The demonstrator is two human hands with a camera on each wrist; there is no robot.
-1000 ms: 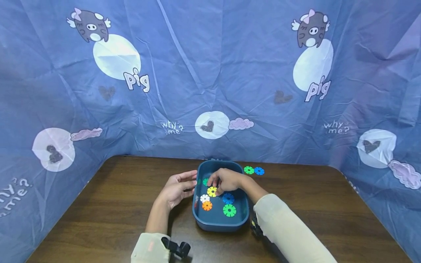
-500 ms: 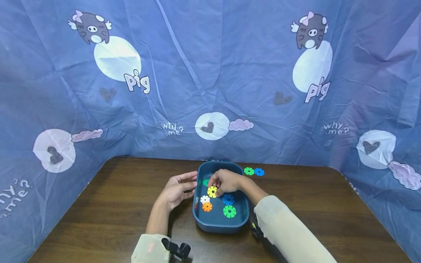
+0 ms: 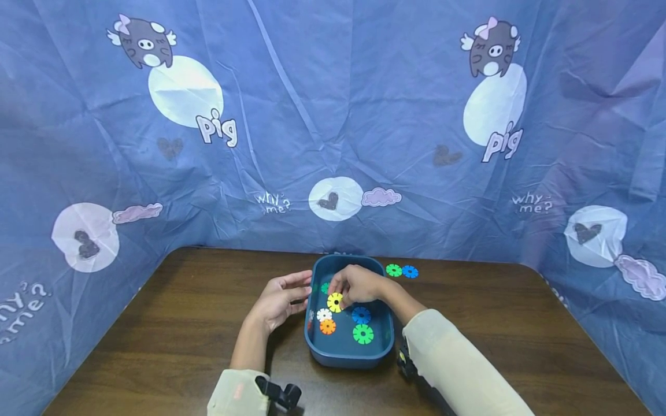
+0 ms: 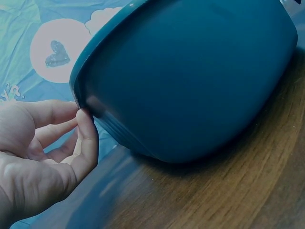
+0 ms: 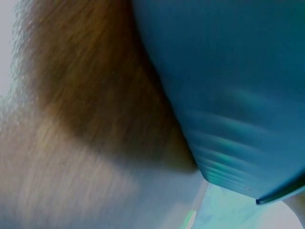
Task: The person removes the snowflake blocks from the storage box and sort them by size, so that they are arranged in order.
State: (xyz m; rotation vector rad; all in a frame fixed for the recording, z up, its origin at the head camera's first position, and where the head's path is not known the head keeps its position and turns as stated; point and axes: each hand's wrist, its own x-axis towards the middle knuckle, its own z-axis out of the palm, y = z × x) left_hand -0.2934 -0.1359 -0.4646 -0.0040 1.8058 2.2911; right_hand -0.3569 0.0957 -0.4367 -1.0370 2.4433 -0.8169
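Observation:
A dark blue plastic bin (image 3: pixel 350 357) stands on the table with several toothed plastic snowflake discs inside. In the head view my right hand (image 3: pixel 359 284) reaches into it and pinches a yellow snowflake disc (image 3: pixel 335 303) by its right edge. Around that piece lie a white disc (image 3: pixel 324 314), an orange disc (image 3: pixel 328 327), a blue disc (image 3: pixel 361 315) and a green disc (image 3: pixel 363 334). Another green disc (image 3: pixel 325 288) is partly behind my right fingers. My left hand (image 3: pixel 278 300) touches the bin's left side from outside, fingers loosely extended, fingertips at the rim in the left wrist view.
Behind the bin's right side, a green disc (image 3: pixel 393 270) and a blue disc (image 3: pixel 410 271) lie side by side on the wooden table (image 3: pixel 198 312). A printed blue cloth (image 3: pixel 338 115) hangs along the table's far edge. The right wrist view shows mostly the bin's outer wall (image 5: pixel 228 86).
The yellow disc has tilted and shifted slightly left between my right fingers. My left hand and the bin keep their places.

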